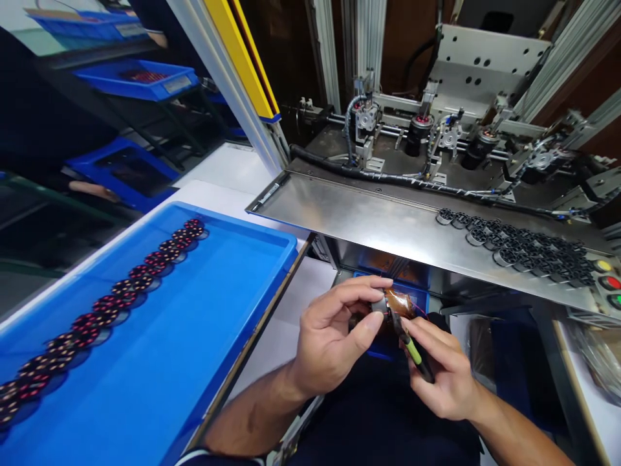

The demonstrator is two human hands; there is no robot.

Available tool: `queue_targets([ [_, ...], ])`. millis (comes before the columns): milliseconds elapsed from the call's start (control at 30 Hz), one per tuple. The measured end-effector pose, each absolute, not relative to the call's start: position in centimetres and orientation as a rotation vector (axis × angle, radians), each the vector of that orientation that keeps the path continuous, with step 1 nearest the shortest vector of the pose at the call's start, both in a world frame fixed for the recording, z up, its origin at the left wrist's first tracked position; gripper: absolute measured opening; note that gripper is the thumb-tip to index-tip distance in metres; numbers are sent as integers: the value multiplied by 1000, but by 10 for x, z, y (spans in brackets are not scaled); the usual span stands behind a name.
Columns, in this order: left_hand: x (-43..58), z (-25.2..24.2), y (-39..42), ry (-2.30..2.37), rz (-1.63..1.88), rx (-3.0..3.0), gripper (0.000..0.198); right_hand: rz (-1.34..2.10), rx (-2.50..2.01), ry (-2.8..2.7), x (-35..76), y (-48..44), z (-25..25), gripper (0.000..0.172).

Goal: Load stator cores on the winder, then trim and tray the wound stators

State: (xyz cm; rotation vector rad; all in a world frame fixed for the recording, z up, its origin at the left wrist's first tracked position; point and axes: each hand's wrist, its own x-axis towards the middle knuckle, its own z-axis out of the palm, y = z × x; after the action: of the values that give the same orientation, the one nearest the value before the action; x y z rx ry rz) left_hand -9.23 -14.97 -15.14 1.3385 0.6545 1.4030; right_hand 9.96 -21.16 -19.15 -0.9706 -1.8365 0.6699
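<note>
Metal machine (485,97) ahead, blue tray (165,349) to my left, small dark part (379,308) in my grasp.
Along the machine's front runs a silvery ledge (339,217), bearing a cluster of black ring-like parts (531,252) toward its right end; in the tray, a slanting row of dark discs (121,294) dotted red and gold lies along the far-left side. My left hand (339,333) pinches the small dark part between thumb and fingers, in front of my body, below the ledge. My right hand (444,372) grips a slim black-and-green tool (413,351), its tip close to that part; I can't tell whether they touch. Just beside shows a shiny amber-brown piece (398,301).
</note>
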Motion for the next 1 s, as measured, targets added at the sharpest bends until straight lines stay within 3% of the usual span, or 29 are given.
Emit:
queue_targets([
  [500,-84,-146,-175,510,1403,1467,30,730,-960,-1772,106,-237,-186,86],
  [700,-78,-144,-190,503,1375,1585,24,598,-1022,-1749,115,-259,-188,82],
  [833,-80,-148,-195,467,1397,1812,20,607,-1181,-1656,126,-276,-198,70],
  [1000,-80,-158,-201,404,1552,2052,51,690,-1275,-1563,141,-293,-205,63],
])
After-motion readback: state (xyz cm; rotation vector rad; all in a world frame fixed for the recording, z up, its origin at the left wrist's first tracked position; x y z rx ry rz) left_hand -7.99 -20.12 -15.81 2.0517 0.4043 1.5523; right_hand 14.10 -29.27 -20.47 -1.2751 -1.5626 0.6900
